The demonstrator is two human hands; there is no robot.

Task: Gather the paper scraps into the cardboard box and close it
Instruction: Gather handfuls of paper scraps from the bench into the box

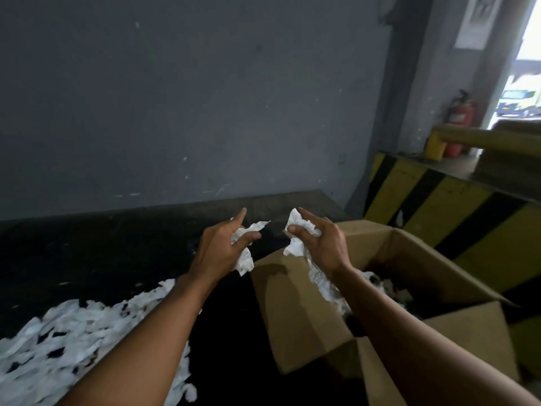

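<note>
Head view: two wads of white paper scraps are held above the dark floor (117, 244). The left hand (225, 244) is curled round one crumpled wad (244, 256), with the index finger extended, and is positioned just left of the cardboard box (424, 259). The right hand (322, 244) is clasped on a second wad (295, 246) between thumb and fingers, index finger likewise extended. A long strip (320, 281) is trailed down from it over the box's left flap (292, 303). The box is located at near right, with its flaps standing open. A loose pile of scraps (73, 332) is spread on the floor at near left. A yellow-and-black striped barrier (456, 206) is seen beyond the box.
</note>
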